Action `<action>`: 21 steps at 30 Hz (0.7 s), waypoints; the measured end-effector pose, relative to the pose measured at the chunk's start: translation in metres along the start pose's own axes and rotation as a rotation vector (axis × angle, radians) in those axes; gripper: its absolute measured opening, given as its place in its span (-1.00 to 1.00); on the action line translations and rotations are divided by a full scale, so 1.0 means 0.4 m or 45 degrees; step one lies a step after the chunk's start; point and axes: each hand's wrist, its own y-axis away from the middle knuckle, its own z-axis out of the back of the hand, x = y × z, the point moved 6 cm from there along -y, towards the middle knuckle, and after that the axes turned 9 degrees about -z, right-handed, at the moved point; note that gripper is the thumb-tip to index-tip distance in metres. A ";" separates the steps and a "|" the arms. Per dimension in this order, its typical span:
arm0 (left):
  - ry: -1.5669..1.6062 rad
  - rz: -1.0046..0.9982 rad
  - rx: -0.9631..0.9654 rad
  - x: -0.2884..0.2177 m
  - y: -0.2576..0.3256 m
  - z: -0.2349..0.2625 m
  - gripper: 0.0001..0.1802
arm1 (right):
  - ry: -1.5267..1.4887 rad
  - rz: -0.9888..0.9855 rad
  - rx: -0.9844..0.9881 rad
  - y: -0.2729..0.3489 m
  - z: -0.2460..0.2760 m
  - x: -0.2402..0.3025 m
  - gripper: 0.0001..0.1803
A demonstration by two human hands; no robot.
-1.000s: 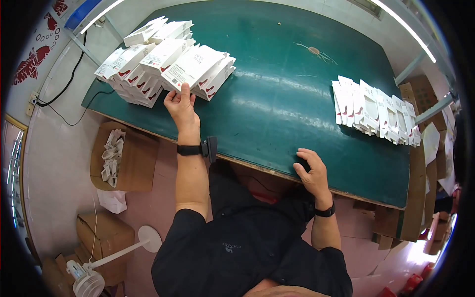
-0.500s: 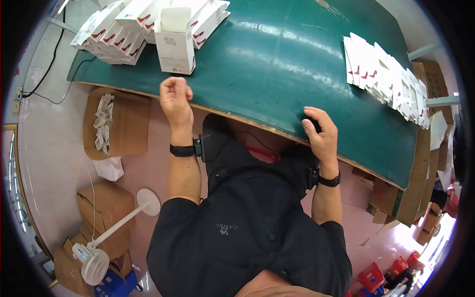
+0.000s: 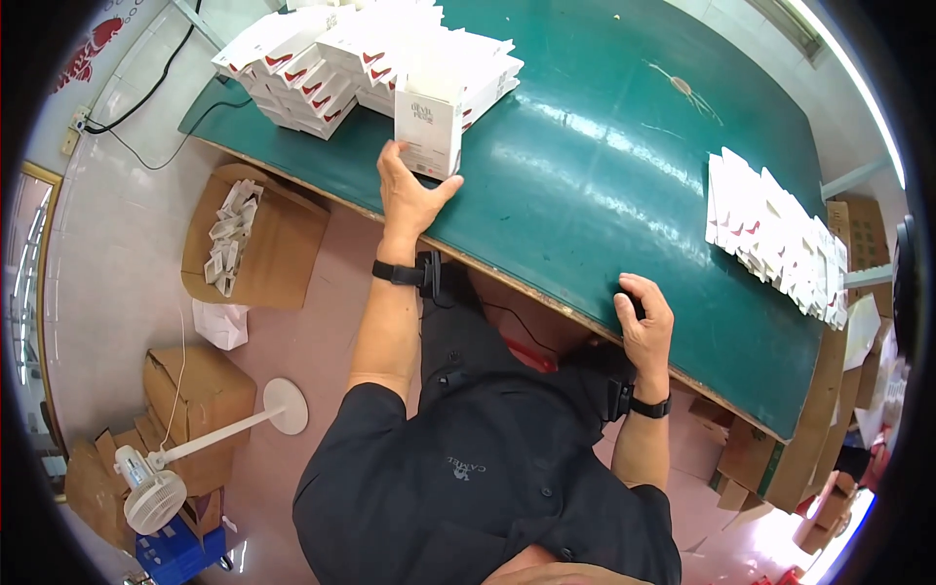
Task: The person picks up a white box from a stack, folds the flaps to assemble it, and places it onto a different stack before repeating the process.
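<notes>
A white cardboard box (image 3: 428, 127) stands upright near the table's edge, its top open. My left hand (image 3: 409, 195) straddles its lower part, fingers against the left side and thumb by the lower right corner. Right behind it lies a stack of white boxes (image 3: 322, 68) with red shoe prints. My right hand (image 3: 645, 317) rests at the table's front edge, half curled, with thumb and fingers apart. A dark patch shows between them; it may be only shadow. Black straps with small dark devices circle both wrists.
The green table (image 3: 585, 195) carries a fanned pile of flat white cartons (image 3: 775, 239) at the right. A cardboard box (image 3: 283, 253) with white pieces stands on the floor at the left, with a white fan (image 3: 156, 499) farther back. More cardboard (image 3: 765, 439) leans at the table's right end.
My left hand has opened from a loose curl and reached forward onto the upright white box. My right hand stays half curled at the edge. The whole view has shifted with my head.
</notes>
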 end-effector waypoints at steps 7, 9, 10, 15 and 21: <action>-0.031 -0.041 0.072 -0.044 0.007 -0.017 -0.10 | 0.055 0.045 -0.035 0.000 0.004 0.002 -0.80; 0.170 0.066 0.000 -0.023 -0.007 -0.031 -0.12 | 0.039 0.040 -0.051 0.002 0.005 0.006 -0.79; 0.372 0.183 -0.067 -0.001 -0.011 -0.042 -0.14 | 0.032 0.038 -0.059 0.003 0.005 0.008 -0.79; 0.531 0.352 -0.010 0.058 -0.001 -0.073 -0.17 | 0.079 0.095 -0.114 0.012 0.005 0.014 -0.79; 0.381 0.240 0.121 0.004 -0.014 -0.076 -0.22 | 0.066 0.122 -0.126 0.016 0.010 0.017 -0.78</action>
